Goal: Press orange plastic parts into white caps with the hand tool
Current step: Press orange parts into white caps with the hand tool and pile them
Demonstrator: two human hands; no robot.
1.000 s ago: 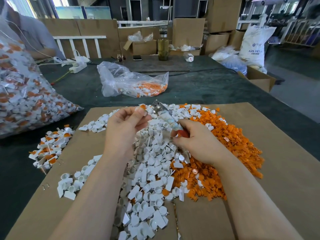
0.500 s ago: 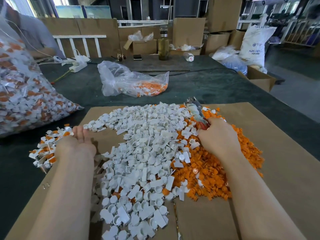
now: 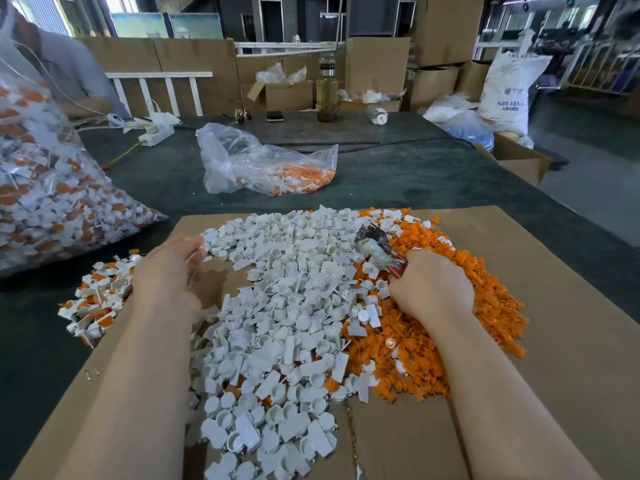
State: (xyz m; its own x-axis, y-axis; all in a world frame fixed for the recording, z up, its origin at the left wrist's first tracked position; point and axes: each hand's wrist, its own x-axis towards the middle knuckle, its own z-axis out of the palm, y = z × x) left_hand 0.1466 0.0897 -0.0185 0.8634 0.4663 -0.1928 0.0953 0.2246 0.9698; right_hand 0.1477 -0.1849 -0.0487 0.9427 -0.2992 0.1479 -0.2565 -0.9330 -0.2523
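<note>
Cardboard sheet (image 3: 519, 341) carried white caps (image 3: 277, 323) beside orange parts (image 3: 433, 358). Right hand (image 3: 431, 289) gripped the hand tool (image 3: 375, 245) over the orange heap; left hand (image 3: 169, 271) hovered relaxed, holding nothing visible. Recommended: seat one orange part squarely before pressing.

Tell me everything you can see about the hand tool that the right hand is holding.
The hand tool looks like small pliers: a dark, worn metal head, a middle wrapped in pale, dirty tape, and red handles that show only at the grip. The right hand grips those handles, hiding most of them. The tool lies tilted, head pointing up and left, over the border between the white caps and the orange parts. Whether its head is open is unclear.
</note>
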